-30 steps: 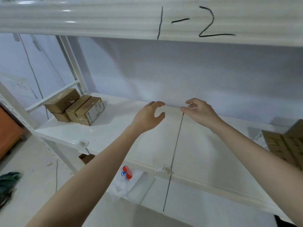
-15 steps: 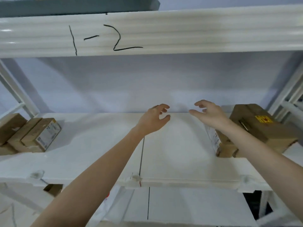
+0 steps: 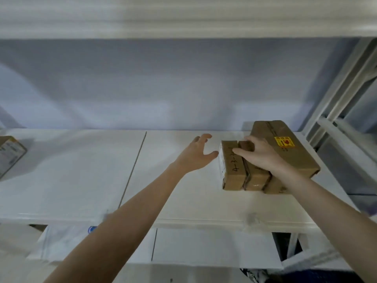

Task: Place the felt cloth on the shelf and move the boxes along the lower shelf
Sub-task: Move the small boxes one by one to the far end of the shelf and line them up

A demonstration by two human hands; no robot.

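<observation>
Right hand (image 3: pixel 260 155) clamps onto the taped brown cardboard boxes (image 3: pixel 244 170), left hand (image 3: pixel 195 154) spread wide beside them (no felt visible); shifting looks barely begun.

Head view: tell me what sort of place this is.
Probably a stockroom or warehouse bay: white metal shelving with open uprights, taped cardboard boxes bearing handwritten codes, and a larger box with a yellow warning label stacked on them.

Right hand (image 3: pixel 263 156) covers part of the 2 narrow boxes (image 3: pixel 242 176) and the box beneath the large box (image 3: pixel 285 148); handwriting on the second box hidden. Left-edge box (image 3: pixel 10 154) cut off, label blurred. Yellow sticker (image 3: pixel 284 142) text too small to read. Upper shelf beam (image 3: pixel 183 17) motion-blurred.
</observation>
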